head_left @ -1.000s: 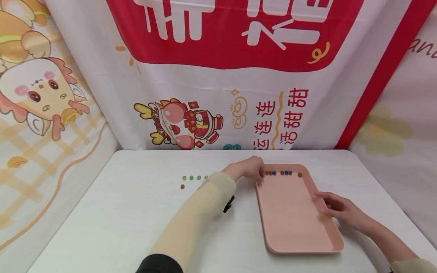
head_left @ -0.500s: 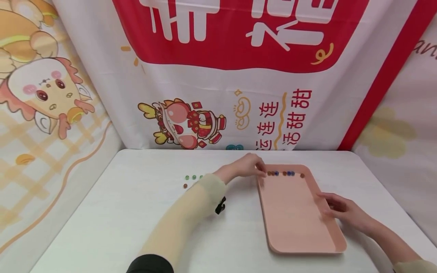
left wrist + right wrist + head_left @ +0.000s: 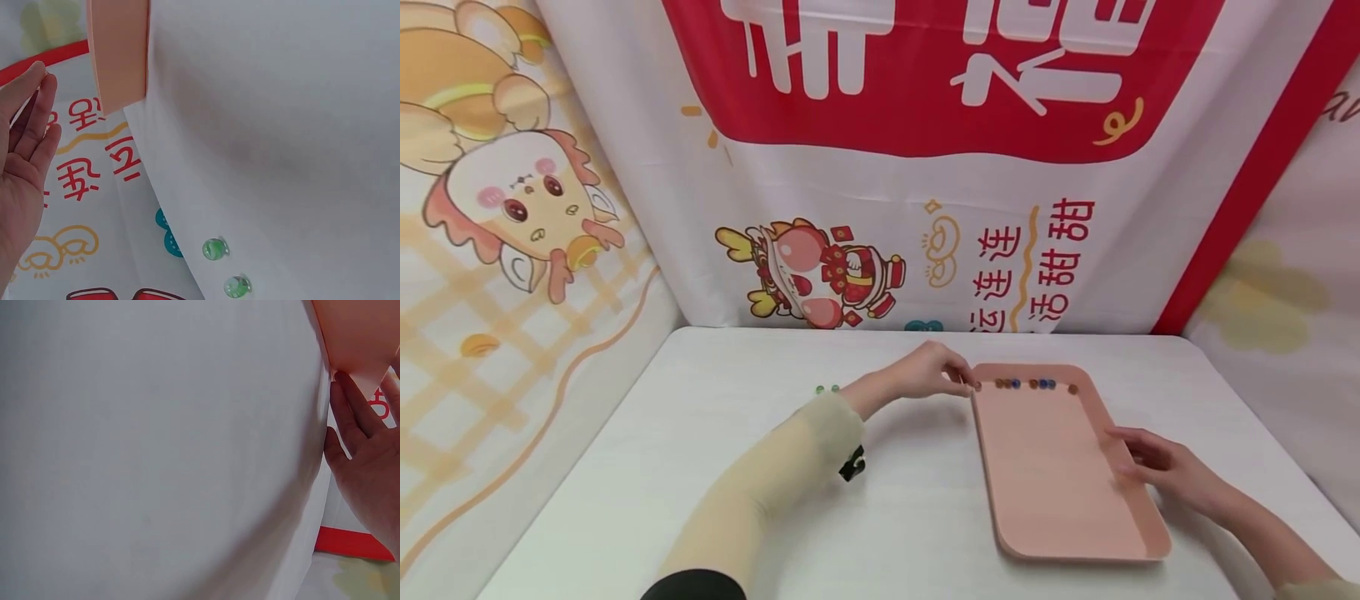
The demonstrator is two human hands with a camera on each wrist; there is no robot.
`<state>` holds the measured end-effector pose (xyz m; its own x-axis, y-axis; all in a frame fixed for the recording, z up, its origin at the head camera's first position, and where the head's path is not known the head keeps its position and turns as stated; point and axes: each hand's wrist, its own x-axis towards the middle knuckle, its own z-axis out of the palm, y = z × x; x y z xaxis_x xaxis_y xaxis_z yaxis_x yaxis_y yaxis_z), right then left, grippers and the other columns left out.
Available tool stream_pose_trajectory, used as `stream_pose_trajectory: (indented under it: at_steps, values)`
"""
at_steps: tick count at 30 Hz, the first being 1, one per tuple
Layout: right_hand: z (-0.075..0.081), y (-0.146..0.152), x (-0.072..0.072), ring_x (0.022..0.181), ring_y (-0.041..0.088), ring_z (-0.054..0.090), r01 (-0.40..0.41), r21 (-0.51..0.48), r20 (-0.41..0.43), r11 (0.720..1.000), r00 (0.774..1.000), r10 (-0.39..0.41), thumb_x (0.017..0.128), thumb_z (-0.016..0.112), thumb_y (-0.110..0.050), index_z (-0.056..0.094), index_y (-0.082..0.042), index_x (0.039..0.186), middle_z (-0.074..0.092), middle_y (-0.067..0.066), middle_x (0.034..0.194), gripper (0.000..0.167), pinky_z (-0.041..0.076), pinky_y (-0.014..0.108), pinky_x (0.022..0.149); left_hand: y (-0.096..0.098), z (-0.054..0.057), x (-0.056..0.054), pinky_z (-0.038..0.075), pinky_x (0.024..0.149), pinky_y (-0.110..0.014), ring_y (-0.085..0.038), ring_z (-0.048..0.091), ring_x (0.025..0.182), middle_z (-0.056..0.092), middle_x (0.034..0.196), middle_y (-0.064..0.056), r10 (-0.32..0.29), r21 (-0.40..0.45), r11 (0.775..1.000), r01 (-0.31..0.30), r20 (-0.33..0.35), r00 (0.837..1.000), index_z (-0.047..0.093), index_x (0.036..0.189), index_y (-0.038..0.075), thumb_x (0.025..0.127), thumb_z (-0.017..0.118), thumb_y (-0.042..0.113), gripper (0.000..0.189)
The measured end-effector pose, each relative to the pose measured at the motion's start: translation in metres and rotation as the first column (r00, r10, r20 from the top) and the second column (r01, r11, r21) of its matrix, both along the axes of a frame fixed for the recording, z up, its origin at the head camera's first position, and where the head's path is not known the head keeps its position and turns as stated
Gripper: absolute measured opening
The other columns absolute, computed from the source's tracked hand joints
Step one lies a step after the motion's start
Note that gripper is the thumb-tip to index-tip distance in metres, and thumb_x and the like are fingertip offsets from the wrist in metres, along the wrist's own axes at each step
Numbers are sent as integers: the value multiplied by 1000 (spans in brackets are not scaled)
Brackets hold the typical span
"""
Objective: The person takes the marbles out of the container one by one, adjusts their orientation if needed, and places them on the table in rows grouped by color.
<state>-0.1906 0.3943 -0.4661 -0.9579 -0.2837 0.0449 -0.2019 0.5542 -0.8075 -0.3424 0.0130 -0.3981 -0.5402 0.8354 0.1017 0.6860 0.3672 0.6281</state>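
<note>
My left hand is at the far left corner of a pink tray. Its thumb and forefinger pinch a small brownish marble beside the rim. In the left wrist view those fingertips meet, clear of the tray's outer wall. Inside the tray, along its far side, runs a row of brown marbles and blue marbles in small groups. My right hand holds the tray's right wall, with fingers against its outside in the right wrist view.
Green marbles lie on the white table left of the tray, partly behind my left forearm. A white and red printed cloth hangs at the table's back edge, with cartoon-patterned cloth at the left.
My left hand has drawn back leftward from over the tray's corner, and the marble at its fingertips now shows. The head view has turned slightly left. The right hand stays on the tray.
</note>
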Motion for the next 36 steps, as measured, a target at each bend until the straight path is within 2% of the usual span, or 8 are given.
stream_pose_trajectory:
  at_steps: [5,7,10,19,29,36]
  values:
    - [1,1,0,105,-12,50,-1,7,-5,1000,1000,1,92,67,-14,49,2,137,54,-17,125,51,46,14,82,-13,-2,14,48,86,-22,-2,62,84,71,98,7,-35,41,999,34,11,999,74,105,6,89,71,15,18]
    - [1,0,0,105,-12,50,-2,6,-5,1000,1000,2,92,67,-14,49,2,137,54,-16,126,51,46,14,82,-18,-3,19,48,86,-20,-1,62,84,69,94,10,-34,52,998,33,22,999,74,104,7,89,72,15,17]
    - [1,0,0,105,-12,50,-2,1,3,1000,1000,2,93,66,-14,49,2,138,54,-19,125,51,46,14,82,-26,-3,26,48,86,-19,-2,62,85,68,94,9,-36,74,997,32,49,998,74,104,6,89,71,12,16]
    - [0,0,2,104,-11,51,-19,-16,-12,1000,1000,19,92,66,-11,48,4,137,53,-23,124,50,46,14,81,-52,0,41,50,85,-21,-4,62,87,68,98,6,12,90,996,-21,99,995,74,105,9,90,70,6,16]
    - [-2,0,1,105,-10,52,-62,-58,-44,996,997,60,92,64,-4,49,5,136,53,-27,123,47,46,13,81,-83,-1,45,51,89,-33,-5,63,89,70,101,4,58,80,995,-66,96,994,73,108,10,90,69,7,19]
    - [-2,1,0,106,-11,51,-64,-46,-47,997,997,62,93,64,-5,49,5,136,52,-26,125,47,46,13,81,-103,3,43,51,89,-29,-7,63,88,70,100,4,87,74,993,-94,93,992,73,107,12,90,70,8,18]
